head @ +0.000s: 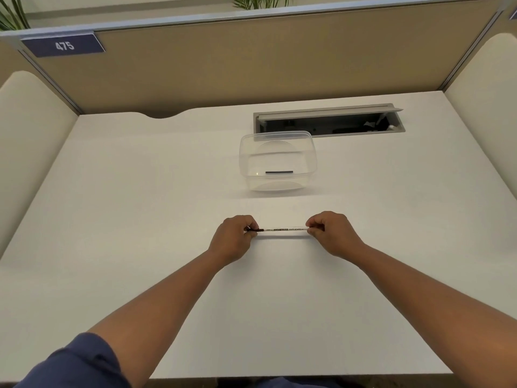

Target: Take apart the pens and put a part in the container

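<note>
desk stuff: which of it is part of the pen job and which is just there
Part of the job:
- pen, held at its ends by the left hand and right hand
- clear container
- dark pen part inside it

Just there:
- open cable tray in the desk
- 475 sign
- plants beyond the partition

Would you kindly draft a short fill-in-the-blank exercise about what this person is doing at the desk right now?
1. The pen is held by ____ hands, one at each end.
2. The left hand pinches the pen's ____ coloured end.
3. The clear container on the desk holds one dark ____.
4. The sign on the partition reads ____.

Missing words: two; black; pen part; 475
</note>
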Available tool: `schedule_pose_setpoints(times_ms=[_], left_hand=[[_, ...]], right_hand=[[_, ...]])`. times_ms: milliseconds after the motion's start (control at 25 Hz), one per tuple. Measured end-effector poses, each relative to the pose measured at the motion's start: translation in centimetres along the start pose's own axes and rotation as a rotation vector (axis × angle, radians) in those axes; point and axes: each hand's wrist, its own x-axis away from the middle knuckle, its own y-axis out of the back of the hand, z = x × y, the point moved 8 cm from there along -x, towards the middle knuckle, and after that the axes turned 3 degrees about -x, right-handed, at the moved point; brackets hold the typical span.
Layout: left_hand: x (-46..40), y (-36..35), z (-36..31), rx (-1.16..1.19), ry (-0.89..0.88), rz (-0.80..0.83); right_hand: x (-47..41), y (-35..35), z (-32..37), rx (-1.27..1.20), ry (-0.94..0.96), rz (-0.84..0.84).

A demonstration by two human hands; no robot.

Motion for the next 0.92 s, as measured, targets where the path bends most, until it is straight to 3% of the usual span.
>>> schedule_pose_setpoints(times_ms=[240,920], left_hand=[[-0.8,-1.1,0.4,-0.052,-0.006,0.013],[-2.1,-0.9,1.2,-0.039,0.047,0.063]], right_hand=[[-1.1,-1.1,-0.4,0.132,0.03,0.038],[-2.1,-1.4,-1.5,0.107,-0.057,0.033]])
